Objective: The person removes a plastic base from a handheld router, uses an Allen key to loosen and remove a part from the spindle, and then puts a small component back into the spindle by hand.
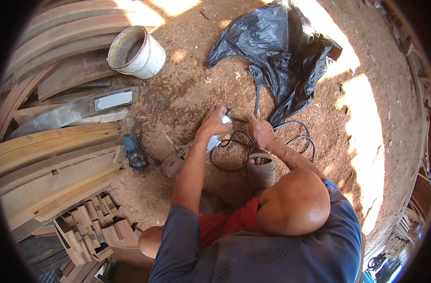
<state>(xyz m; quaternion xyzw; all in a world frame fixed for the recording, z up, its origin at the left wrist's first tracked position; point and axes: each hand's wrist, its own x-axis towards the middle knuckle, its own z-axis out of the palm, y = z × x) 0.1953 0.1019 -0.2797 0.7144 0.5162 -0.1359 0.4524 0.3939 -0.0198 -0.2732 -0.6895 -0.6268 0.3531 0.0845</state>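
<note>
My left hand (pixel 212 123) is closed around a small white object (pixel 226 119) with a dark tip; its kind is not clear. To its right, my right hand (pixel 261 132) grips the near end of a slim dark tool (pixel 257 99) that widens at the far end, which meets a crumpled black plastic sheet (pixel 272 42). A black cable (pixel 300 137) loops on the ground around both hands. Beneath my left wrist lies a pale blue-grey piece (pixel 213 143), partly covered by the arm. My sandalled foot (pixel 261 170) is just below my right hand.
Curved wooden planks (pixel 59 151) are stacked along the left, with a white bucket (pixel 152 59) beside them. A blue power tool (pixel 134 150) rests by the planks. Short wood offcuts (pixel 90 221) pile up at lower left. Sawdust covers the ground (pixel 192 56).
</note>
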